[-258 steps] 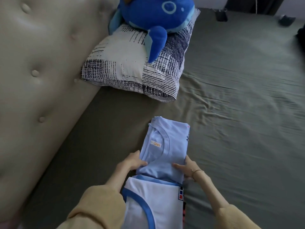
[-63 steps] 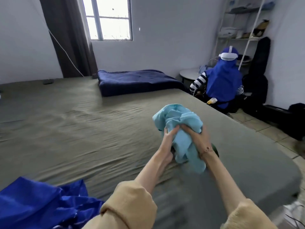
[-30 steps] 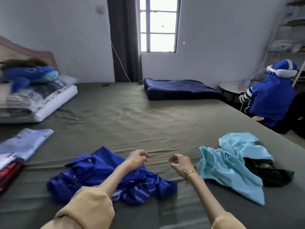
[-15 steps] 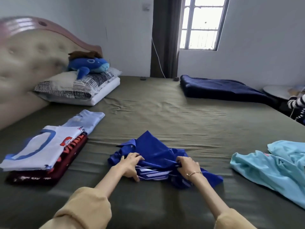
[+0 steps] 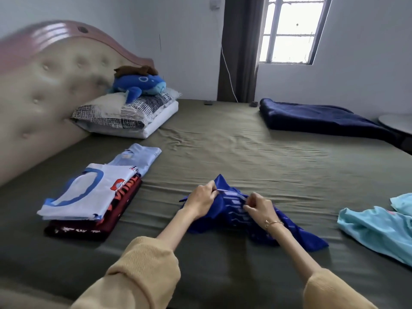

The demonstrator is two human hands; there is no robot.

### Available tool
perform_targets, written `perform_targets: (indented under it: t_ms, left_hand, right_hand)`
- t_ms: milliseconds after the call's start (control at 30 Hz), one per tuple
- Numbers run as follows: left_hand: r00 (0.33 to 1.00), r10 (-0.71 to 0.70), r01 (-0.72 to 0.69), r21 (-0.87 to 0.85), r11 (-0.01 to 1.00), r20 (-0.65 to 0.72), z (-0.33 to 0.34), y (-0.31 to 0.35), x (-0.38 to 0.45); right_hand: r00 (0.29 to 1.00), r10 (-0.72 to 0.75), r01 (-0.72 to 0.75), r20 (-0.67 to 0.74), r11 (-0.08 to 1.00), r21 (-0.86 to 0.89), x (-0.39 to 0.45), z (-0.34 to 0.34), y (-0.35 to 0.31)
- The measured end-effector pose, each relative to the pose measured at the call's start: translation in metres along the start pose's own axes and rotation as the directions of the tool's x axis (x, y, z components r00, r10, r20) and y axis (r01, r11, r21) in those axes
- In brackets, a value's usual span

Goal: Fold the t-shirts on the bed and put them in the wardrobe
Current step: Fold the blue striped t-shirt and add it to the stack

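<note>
A crumpled royal-blue t-shirt (image 5: 296, 233) with pale stripes lies on the olive bed sheet (image 5: 234, 148) in front of me. My left hand (image 5: 201, 200) pinches a striped edge of it, and my right hand (image 5: 259, 207) pinches the same edge a little to the right, lifting it slightly off the bed. To the left sits a stack of folded t-shirts (image 5: 89, 192): a white one with a blue collar on top, dark red ones below. A folded light-blue t-shirt (image 5: 138, 157) lies just behind the stack. A crumpled turquoise t-shirt (image 5: 379, 228) lies at the right edge.
A padded headboard (image 5: 44, 85) runs along the left. Patterned pillows (image 5: 124, 114) with a blue plush toy (image 5: 140, 84) sit near it. A folded navy blanket (image 5: 318, 117) lies at the far right of the bed. A window (image 5: 287, 30) and dark curtain are behind.
Both hands went from resting on the blue t-shirt to pinching its striped edge and raising it. The view shifted slightly left and closer.
</note>
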State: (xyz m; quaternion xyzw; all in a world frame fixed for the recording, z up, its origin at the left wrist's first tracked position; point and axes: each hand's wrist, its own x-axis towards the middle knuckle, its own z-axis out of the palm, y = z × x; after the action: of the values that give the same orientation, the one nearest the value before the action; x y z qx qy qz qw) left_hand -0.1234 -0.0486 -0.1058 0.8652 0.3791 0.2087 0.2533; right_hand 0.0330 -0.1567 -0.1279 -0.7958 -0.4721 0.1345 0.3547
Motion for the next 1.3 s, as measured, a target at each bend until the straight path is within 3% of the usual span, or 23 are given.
perform_targets:
  t_ms: [100, 167, 267, 367, 467, 533, 633, 767, 867, 933, 1000, 1067, 1167, 1300]
  left_hand:
    - [0.997, -0.051, 0.044, -0.129, 0.991, -0.049, -0.009, 0.012, 0.012]
    - [0.996, -0.082, 0.071, -0.253, 0.965, -0.034, -0.015, 0.015, 0.019]
    - [0.994, -0.103, 0.112, -0.484, 0.868, 0.045, -0.022, 0.018, 0.023]
    - [0.966, -0.123, 0.234, -0.563, 0.793, 0.229, -0.033, 0.024, 0.024]
    - [0.941, -0.102, 0.220, -0.357, 0.908, 0.322, -0.047, 0.024, 0.030]
    - [0.928, -0.088, 0.145, -0.133, 0.980, 0.363, -0.054, 0.028, 0.034]
    - [0.953, -0.073, 0.014, 0.198, 0.980, 0.293, -0.057, 0.031, 0.041]
    - [0.999, 0.036, -0.036, 0.259, 0.965, 0.003, -0.056, 0.034, 0.053]
    - [0.972, 0.058, 0.028, 0.360, 0.932, -0.227, -0.066, 0.042, 0.059]
    - [0.944, 0.033, 0.092, 0.359, 0.929, -0.328, -0.074, 0.045, 0.061]
    - [0.938, -0.029, 0.155, 0.342, 0.927, -0.345, -0.083, 0.046, 0.064]
    - [0.957, -0.085, 0.170, 0.298, 0.939, -0.277, -0.092, 0.046, 0.067]
    - [0.969, -0.154, 0.201, 0.252, 0.946, -0.195, -0.103, 0.043, 0.067]
    - [0.907, -0.263, 0.364, 0.298, 0.883, -0.329, -0.103, 0.038, 0.063]
  right_hand:
    - [0.944, -0.088, 0.008, 0.317, 0.970, 0.245, -0.004, 0.008, -0.017]
    - [0.896, -0.117, 0.069, 0.428, 0.990, 0.127, -0.002, 0.015, -0.021]
    - [0.957, -0.144, 0.194, 0.252, 0.963, -0.187, 0.002, 0.022, -0.031]
    - [0.972, -0.209, 0.222, 0.103, 0.965, -0.139, 0.015, 0.018, -0.032]
    - [0.969, -0.223, 0.230, 0.103, 0.972, -0.058, 0.027, 0.000, -0.027]
    - [0.970, -0.243, 0.244, 0.026, 0.966, -0.082, 0.037, -0.017, -0.021]
    - [0.971, -0.226, 0.218, -0.083, 0.971, -0.095, 0.051, -0.043, -0.015]
    - [0.986, -0.125, 0.137, -0.111, 0.984, 0.111, 0.060, -0.065, -0.023]
    - [0.983, -0.110, 0.140, -0.145, 0.967, 0.215, 0.063, -0.084, -0.026]
    - [0.987, -0.141, 0.154, -0.079, 0.968, 0.197, 0.062, -0.099, -0.028]
    - [0.987, -0.162, 0.163, 0.015, 0.982, -0.097, 0.064, -0.108, -0.024]
    - [0.988, -0.151, 0.135, -0.022, 0.934, -0.331, 0.067, -0.111, -0.019]
    - [0.970, -0.118, 0.046, -0.211, 0.947, -0.317, 0.066, -0.113, -0.009]
    - [0.961, -0.022, -0.067, -0.277, 0.949, -0.309, 0.065, -0.111, -0.003]
